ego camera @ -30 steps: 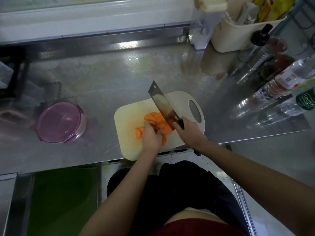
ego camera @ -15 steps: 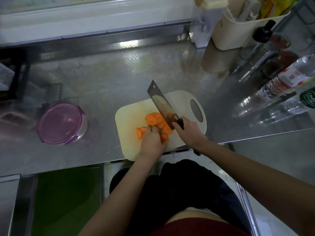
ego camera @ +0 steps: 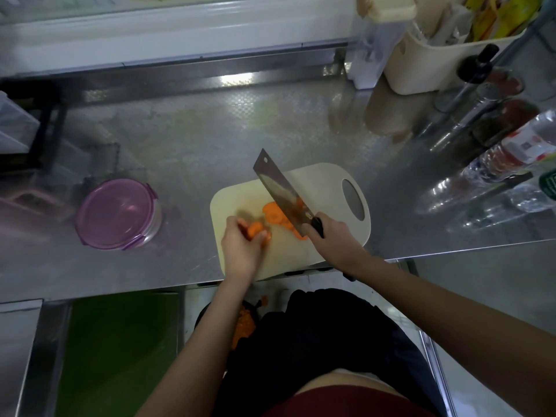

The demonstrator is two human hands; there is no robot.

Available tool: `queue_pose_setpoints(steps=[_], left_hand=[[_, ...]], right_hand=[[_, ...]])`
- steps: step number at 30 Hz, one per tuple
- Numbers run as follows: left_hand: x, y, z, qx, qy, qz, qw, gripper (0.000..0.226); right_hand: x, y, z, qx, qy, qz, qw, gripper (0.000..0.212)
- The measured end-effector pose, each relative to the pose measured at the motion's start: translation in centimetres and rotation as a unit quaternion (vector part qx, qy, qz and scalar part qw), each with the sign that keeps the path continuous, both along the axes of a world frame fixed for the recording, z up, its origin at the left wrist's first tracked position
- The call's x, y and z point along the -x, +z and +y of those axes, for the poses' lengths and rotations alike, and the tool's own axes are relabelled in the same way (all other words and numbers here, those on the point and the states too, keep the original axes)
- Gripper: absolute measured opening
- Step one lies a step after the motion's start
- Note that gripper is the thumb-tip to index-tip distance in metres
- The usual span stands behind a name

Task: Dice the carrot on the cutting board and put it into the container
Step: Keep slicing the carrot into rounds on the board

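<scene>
Pinching slices (ego camera: 255,228) in my left hand (ego camera: 240,251) | my right hand (ego camera: 334,239) grips cleaver (ego camera: 279,191) | should stack flat, cut strips first

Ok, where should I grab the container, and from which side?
Probably from above, spanning the container with fingers round its wall, between the clips that jut out. It sits upright and closed on the counter, left of the board, and nothing crowds it.
</scene>
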State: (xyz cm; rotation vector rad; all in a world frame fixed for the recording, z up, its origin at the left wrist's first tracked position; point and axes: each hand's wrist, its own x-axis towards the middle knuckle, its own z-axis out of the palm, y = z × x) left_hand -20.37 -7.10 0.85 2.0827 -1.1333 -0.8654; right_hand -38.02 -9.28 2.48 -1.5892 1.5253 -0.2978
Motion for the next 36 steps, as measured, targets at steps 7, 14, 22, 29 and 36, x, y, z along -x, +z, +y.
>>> queue_pose_setpoints(steps=[7, 14, 22, 29, 36], left_hand=[[-1.6, -1.0, -0.7, -0.029, 0.061, 0.019, 0.998, 0.029], [-1.3, -1.7, 0.3, -0.012, -0.027, -0.007, 1.000, 0.025], [-1.7, -1.4, 0.7, -0.054, -0.019, 0.009, 0.998, 0.053], [-1.7, -2.1, 0.7, -0.033, -0.006, 0.052, 0.998, 0.033], [-2.2, -2.5, 0.9, -0.043, 0.042, 0.058, 0.996, 0.036]], right_hand=[[-1.7, -0.7, 0.9, 0.017, 0.090, 0.054, 0.994, 0.035], [-4.1, -0.7, 1.2, 0.030, 0.079, 0.069, 0.994, 0.034], [-5.4, -0.5, 1.3, 0.029, 0.076, 0.074, 0.994, 0.032], [-6.6, -1.0, 1.4, 0.026, 0.075, 0.052, 0.995, 0.029], [-6.8, -0.9, 0.7, 0.005, 0.083, 0.066, 0.994, 0.032]])
